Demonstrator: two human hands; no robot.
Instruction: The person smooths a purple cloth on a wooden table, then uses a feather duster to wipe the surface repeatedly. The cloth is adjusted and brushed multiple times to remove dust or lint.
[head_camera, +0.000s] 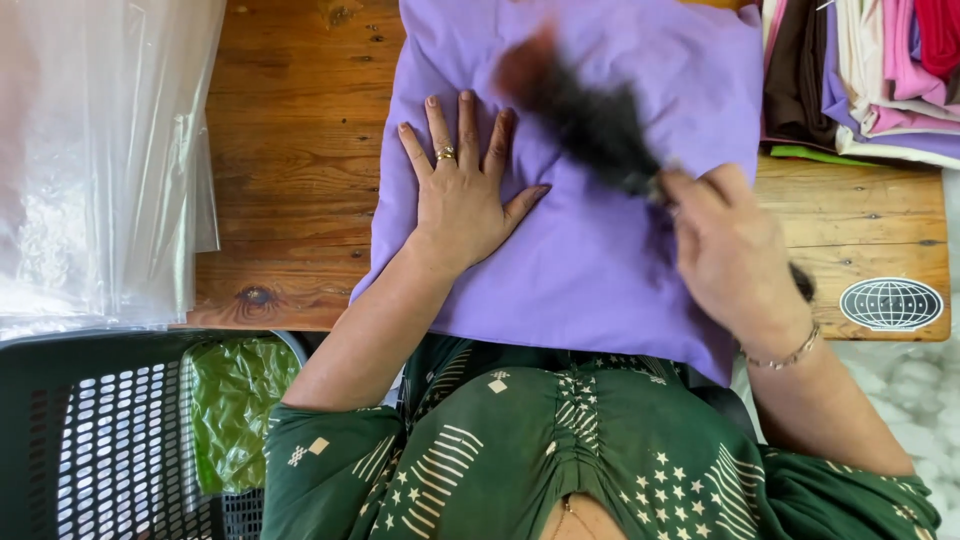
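Observation:
A folded purple cloth (590, 250) lies on a wooden table (290, 150) in front of me. My left hand (462, 190) rests flat on the cloth's left half, fingers spread, a ring on one finger. My right hand (730, 250) grips the handle of a dark brush (580, 105), whose blurred bristle head sweeps over the upper middle of the cloth. A bracelet sits on my right wrist.
A stack of folded garments (870, 70) in brown, pink, purple and white sits at the table's far right. Clear plastic bags (100, 150) pile up at the left. A black perforated crate (110, 440) with a green bag (235, 400) stands at lower left.

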